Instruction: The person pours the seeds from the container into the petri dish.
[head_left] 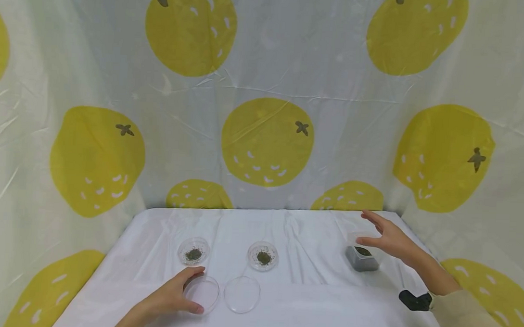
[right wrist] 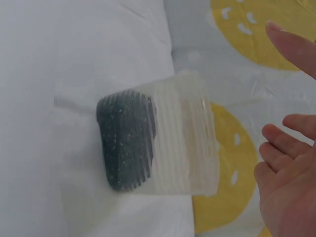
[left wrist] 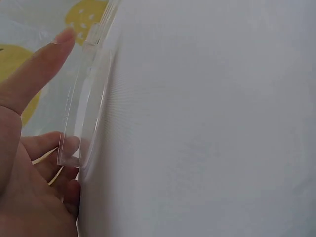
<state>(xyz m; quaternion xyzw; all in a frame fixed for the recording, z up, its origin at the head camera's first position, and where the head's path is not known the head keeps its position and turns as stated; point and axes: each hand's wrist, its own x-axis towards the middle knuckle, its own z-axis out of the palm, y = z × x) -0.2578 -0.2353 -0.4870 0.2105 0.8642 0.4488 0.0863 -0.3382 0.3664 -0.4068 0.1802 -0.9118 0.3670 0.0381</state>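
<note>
My left hand [head_left: 170, 295] spans a clear round plastic dish [head_left: 202, 295] on the table, thumb at its near side and fingers at its far side. In the left wrist view the fingers [left wrist: 43, 144] lie at the dish wall [left wrist: 96, 98], overlapping it, while the thumb stands off from the rim. My right hand [head_left: 391, 240] is held spread above and beside a clear ribbed plastic tub [head_left: 362, 261]. Dark green flaky material fills the tub's lower part [right wrist: 127, 143]. A gap separates the tub from the fingers in the right wrist view, and nothing is in that hand.
Two clear dishes, the left one [head_left: 182, 255] and the middle one [head_left: 262, 267], each hold a small heap of dark green flakes. Another clear round dish or lid [head_left: 242, 295] lies right of my left hand. A white cloth [head_left: 304, 309] covers the table; a fruit-print curtain [head_left: 269, 77] surrounds it.
</note>
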